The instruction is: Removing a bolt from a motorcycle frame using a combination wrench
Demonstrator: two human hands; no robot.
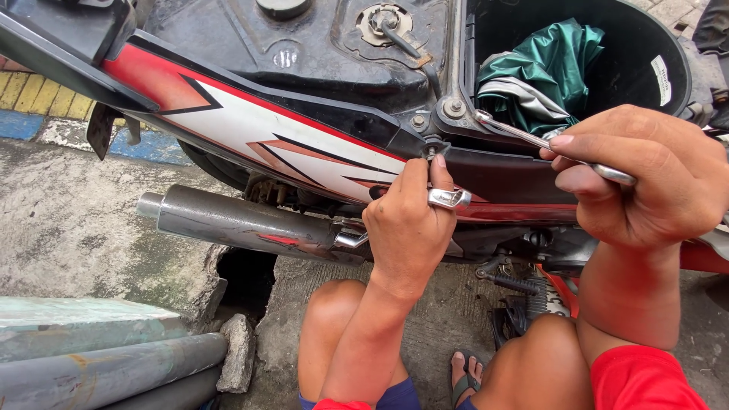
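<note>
I crouch beside a motorcycle with a red, white and black side panel (250, 121). My left hand (410, 220), a silver ring on one finger, pinches a small bolt (431, 151) at the panel's upper edge by the seat frame. My right hand (645, 178) grips a slim silver wrench (531, 140), its ring end pointing left toward the frame, just above the bolt and apart from it.
The seat is lifted, showing the fuel cap (383, 23) and a storage tub with green cloth (547, 72). A grey exhaust pipe (243, 224) runs below the panel. Grey pipes (106, 368) lie at lower left beside a hole (247, 277) in the concrete.
</note>
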